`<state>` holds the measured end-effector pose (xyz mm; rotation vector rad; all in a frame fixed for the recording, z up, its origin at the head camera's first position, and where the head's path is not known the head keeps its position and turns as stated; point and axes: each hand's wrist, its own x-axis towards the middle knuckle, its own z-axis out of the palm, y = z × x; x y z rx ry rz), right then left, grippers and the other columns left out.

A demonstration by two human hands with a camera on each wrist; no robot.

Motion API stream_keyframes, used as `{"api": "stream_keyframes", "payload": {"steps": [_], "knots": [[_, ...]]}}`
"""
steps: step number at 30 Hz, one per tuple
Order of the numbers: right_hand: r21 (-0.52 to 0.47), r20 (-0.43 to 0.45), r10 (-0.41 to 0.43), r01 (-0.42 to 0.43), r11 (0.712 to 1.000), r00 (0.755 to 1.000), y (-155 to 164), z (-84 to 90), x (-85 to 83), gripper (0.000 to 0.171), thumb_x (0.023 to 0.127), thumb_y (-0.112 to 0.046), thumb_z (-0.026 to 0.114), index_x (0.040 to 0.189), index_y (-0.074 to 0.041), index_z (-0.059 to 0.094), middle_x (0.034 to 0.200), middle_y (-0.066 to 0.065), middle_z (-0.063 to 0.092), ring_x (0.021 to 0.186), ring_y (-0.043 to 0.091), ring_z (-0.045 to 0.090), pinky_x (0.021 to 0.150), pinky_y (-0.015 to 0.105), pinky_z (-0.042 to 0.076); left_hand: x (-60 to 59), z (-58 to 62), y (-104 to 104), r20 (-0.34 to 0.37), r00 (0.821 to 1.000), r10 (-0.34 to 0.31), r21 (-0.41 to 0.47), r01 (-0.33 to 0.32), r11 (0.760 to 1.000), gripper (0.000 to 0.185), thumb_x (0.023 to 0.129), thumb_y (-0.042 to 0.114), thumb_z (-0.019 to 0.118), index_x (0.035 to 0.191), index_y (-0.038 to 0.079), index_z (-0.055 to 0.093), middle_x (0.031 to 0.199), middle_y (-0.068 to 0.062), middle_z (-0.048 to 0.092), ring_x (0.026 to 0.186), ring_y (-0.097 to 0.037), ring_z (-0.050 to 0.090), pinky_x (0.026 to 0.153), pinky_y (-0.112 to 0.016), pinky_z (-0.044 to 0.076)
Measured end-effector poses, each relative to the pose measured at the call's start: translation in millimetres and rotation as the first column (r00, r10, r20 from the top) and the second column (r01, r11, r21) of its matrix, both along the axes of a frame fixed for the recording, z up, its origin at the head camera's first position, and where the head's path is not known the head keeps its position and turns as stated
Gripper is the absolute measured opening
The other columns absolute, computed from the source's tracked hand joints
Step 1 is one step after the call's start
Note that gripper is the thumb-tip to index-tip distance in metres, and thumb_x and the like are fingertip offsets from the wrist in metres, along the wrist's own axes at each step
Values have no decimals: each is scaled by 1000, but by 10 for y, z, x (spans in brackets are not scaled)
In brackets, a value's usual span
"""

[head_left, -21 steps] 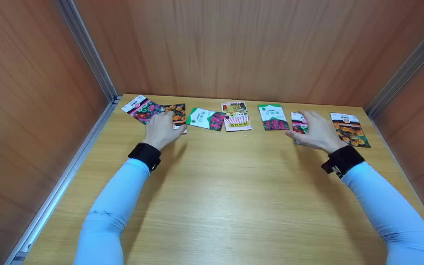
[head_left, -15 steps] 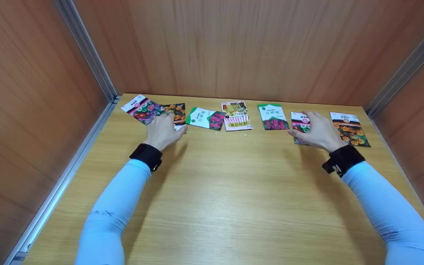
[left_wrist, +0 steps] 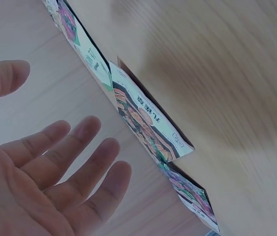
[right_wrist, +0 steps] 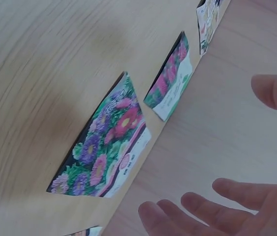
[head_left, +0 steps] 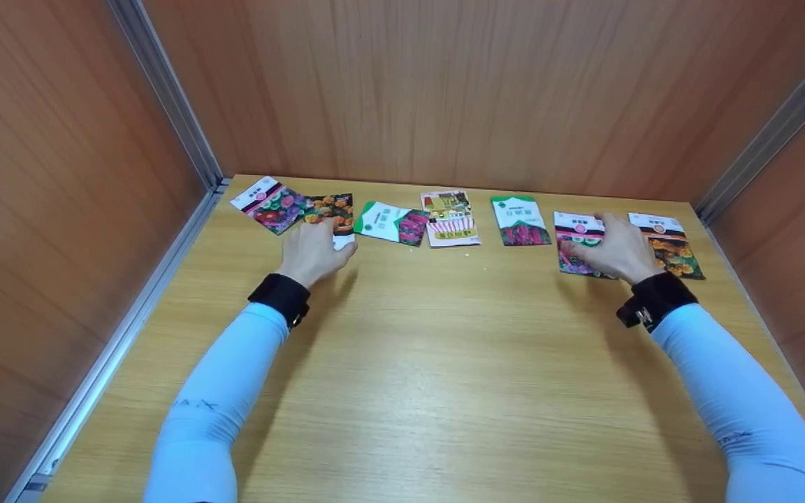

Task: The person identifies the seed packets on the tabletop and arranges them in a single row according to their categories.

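The left hand [head_left: 313,251], fingers relaxed and spread, rests at the near end of the marigold packet [head_left: 333,212] toward the counter's [head_left: 402,377] far left corner. The right hand [head_left: 615,251], fingers also spread, hovers beside the aster packet [head_left: 577,241] near the far right corner.

Risk — thin packets lie flat, so fingertips may slide them into neighbours; the marigold packet already overlaps the mixed-flower packet [head_left: 267,203]. Other packets crowd the far edge — the green-and-white packet [head_left: 388,223] sits closest.

Spread left hand [left_wrist: 45,182] beside orange-flower packet [left_wrist: 148,125]
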<state>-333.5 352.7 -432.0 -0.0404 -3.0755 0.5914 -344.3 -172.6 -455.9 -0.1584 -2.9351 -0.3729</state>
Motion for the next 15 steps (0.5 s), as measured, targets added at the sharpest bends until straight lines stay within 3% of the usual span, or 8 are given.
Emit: {"api": "stream_keyframes", "payload": {"steps": [6, 15], "knots": [[-9, 31, -64, 64, 998, 997, 58, -58, -27, 124, 69, -89, 52, 152, -1, 25, 147, 33, 37, 131, 53, 36, 104, 69, 32, 17, -19, 2, 29, 1000, 10, 12, -10, 1000, 63, 86, 59, 60, 126, 10, 59, 73, -7, 56, 62, -24, 52, 49, -33, 32], [-51, 101, -147, 153, 987, 984, 99, -209, -118, 127, 70, -84, 57, 153, 2, 16, 148, 35, 33, 131, 54, 35, 103, 68, 33, 29, -62, -13, 43, 999, 7, 26, -8, 1000, 60, 86, 57, 62, 121, 8, 56, 76, -8, 57, 63, -25, 53, 50, -34, 36]]}}
